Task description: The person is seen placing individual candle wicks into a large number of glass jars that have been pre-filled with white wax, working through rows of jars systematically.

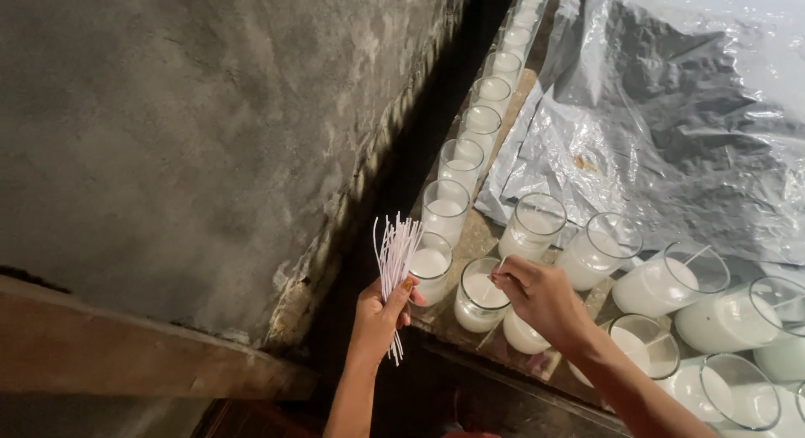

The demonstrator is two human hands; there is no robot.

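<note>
My left hand (379, 314) grips a bundle of thin white wicks (396, 253), fanned upward, at the near left corner of the table. My right hand (541, 297) hovers over a glass of white wax (480, 302), its fingertips pinched together above the rim; whether a wick is between them I cannot tell. Next to that glass stands another wax-filled glass (431, 267), just behind the wicks. More wax-filled glasses (533, 227) sit to the right, some with a wick standing in them (671, 280).
A row of wax-filled glasses (480, 129) runs along the table's left edge toward the back. A crinkled clear plastic sheet (671, 128) covers the table's middle. A rough grey wall (193, 145) stands close on the left, with a dark gap beside the table.
</note>
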